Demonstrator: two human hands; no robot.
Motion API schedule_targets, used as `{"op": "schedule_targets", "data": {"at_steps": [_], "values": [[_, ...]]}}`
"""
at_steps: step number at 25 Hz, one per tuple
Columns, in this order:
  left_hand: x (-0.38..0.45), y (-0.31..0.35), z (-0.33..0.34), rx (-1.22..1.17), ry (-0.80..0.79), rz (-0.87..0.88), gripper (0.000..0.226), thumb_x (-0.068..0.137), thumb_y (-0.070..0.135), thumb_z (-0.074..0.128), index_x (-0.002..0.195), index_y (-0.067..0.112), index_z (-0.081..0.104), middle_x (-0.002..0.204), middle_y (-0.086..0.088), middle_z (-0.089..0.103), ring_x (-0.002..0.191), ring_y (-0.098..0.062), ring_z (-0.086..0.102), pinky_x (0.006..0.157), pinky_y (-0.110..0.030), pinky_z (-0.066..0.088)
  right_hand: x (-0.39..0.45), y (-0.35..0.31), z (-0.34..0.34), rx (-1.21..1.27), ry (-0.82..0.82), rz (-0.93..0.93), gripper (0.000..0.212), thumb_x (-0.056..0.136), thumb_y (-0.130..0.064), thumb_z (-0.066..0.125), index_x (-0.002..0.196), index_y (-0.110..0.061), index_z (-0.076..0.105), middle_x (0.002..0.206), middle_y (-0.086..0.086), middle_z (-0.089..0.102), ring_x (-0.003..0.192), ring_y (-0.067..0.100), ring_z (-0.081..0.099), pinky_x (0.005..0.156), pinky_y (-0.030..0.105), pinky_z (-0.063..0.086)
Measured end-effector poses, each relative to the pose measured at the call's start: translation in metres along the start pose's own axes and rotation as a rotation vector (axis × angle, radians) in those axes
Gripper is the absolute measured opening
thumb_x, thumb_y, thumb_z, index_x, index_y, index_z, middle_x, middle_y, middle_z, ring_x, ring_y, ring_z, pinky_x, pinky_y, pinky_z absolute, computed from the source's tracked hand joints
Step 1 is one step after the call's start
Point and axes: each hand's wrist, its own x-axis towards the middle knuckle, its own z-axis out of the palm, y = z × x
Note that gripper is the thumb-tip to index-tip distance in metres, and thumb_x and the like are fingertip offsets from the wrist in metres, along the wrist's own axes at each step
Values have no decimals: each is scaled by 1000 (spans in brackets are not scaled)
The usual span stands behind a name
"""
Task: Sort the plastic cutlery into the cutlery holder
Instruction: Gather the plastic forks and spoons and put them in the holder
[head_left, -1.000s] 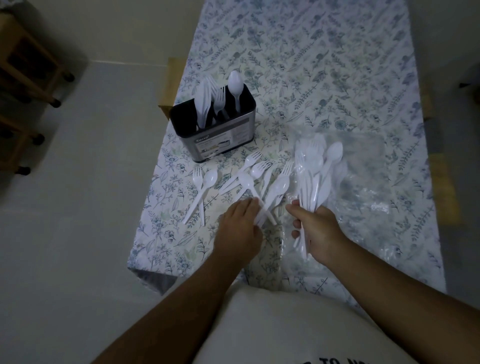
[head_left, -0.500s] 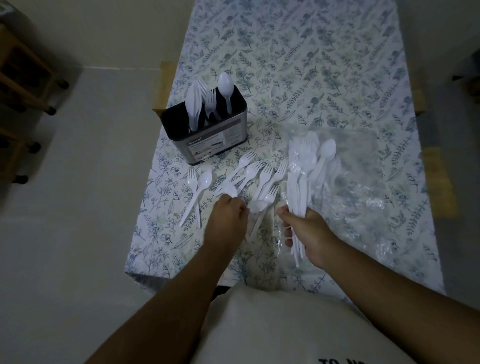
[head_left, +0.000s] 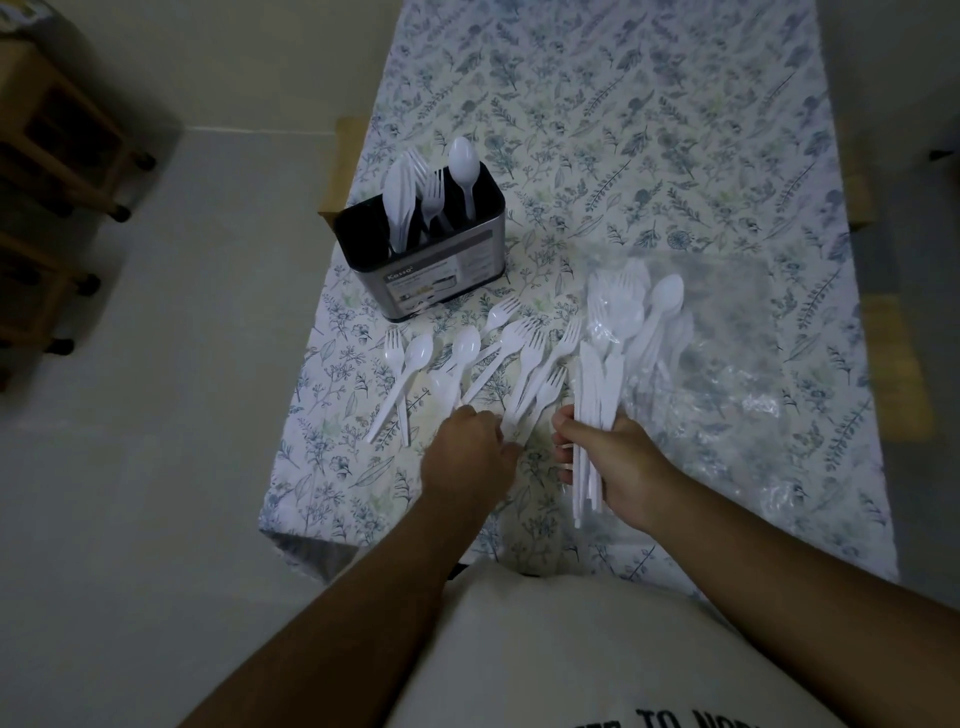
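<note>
Because the light is dim and the lens bends the edges, you cannot make out much in the clear plastic bag (head_left: 727, 374) at the right of the frame: white pieces show through it only as pale blurs, apart from one spoon bowl near its upper left. Your left hand (head_left: 470, 457) lies knuckles-up at centre frame, fingers curled down over the handle ends of the loose cutlery; the fingertips are hidden under the hand, so whether it grips a piece cannot be told. Your right hand (head_left: 618, 467), just beside it, is clamped on a bundle of knives (head_left: 597, 395), whose handles run down past the palm and whose blades point up the frame.

Loose forks and spoons (head_left: 498, 358) lie fanned on the bench (head_left: 649, 130), between your hands and the cutlery holder (head_left: 431, 270). A fork and spoon pair (head_left: 402, 379) lies slightly apart, to the left of the fan. The holder stands left of centre, near the bench's left edge: a metal box with a black inside and a printed label on its near face. White knives, forks and one spoon stand upright in it; its dividers are too dark to tell apart. A wooden rack (head_left: 47, 171) is cut off at the upper left.
</note>
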Motion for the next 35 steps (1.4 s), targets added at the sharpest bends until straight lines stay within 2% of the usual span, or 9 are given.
{"op": "schedule_targets", "data": {"at_steps": [5, 11, 16, 18, 20, 23, 26, 30, 35], "values": [[9, -6, -5, 33, -52, -50, 22, 92, 29, 63, 87, 10, 73, 81, -4, 66, 72, -18, 68, 67, -34, 62, -1, -2, 0, -24, 7, 5, 1, 93, -11, 70, 93, -11, 69, 77, 7, 68, 67, 22, 62, 65, 37, 55], [-6, -4, -15, -328, -22, -209, 18, 94, 35, 66, 90, 18, 69, 67, 9, 61, 59, -8, 61, 52, -22, 46, -3, -4, 1, -13, 2, 12, 3, 94, -10, 69, 96, -11, 67, 82, 8, 67, 74, 23, 64, 64, 35, 57], [-17, 9, -18, -379, -114, 121, 16, 88, 41, 73, 81, 27, 68, 62, 13, 50, 54, -1, 46, 54, -23, 40, 0, -5, 13, -62, -23, -37, 16, 88, -21, 78, 89, -9, 67, 91, 10, 73, 95, 25, 70, 97, 43, 53], [-20, 10, -15, -282, 28, 262, 18, 89, 41, 71, 89, 23, 72, 76, 13, 57, 66, -1, 52, 61, -26, 44, 3, -5, 14, -117, 47, -31, 23, 85, -27, 79, 87, -5, 71, 93, 11, 75, 94, 20, 69, 101, 45, 52], [-18, 2, -6, -126, 221, 201, 33, 91, 41, 65, 115, 20, 68, 115, -2, 64, 106, -16, 59, 87, -38, 53, 7, -3, 13, -115, 80, -26, 26, 74, -30, 82, 84, -8, 76, 85, 7, 74, 89, 26, 69, 99, 50, 52], [-7, -15, -1, 23, 114, -70, 73, 93, 49, 54, 155, 19, 30, 163, -18, 21, 152, -37, 14, 121, -53, 20, 6, -4, 10, -122, 76, -15, 17, 82, -22, 80, 91, -9, 74, 77, 5, 67, 71, 21, 63, 82, 45, 55], [-1, -14, 5, 71, -73, -2, 78, 99, 57, 37, 161, 23, 5, 168, -15, -6, 153, -40, -9, 124, -56, 5, 1, -7, 8, -61, 54, 22, 5, 91, -14, 72, 96, -12, 72, 76, 7, 67, 58, 19, 54, 58, 34, 49], [-11, 5, 11, 61, -53, 168, 71, 101, 51, 34, 161, 22, 8, 168, -12, -5, 154, -34, -10, 124, -56, 8, 2, -10, 7, -51, 68, -4, 5, 93, -15, 70, 91, -10, 69, 72, 11, 61, 53, 21, 55, 51, 33, 46], [0, -32, -9, 31, 197, -220, 76, 102, 54, 32, 160, 16, 1, 167, -15, -10, 153, -34, -11, 121, -46, -2, 8, -9, 5, -7, 55, 23, 20, 93, -15, 70, 110, -6, 64, 81, 12, 60, 62, 24, 58, 59, 37, 52]]}}
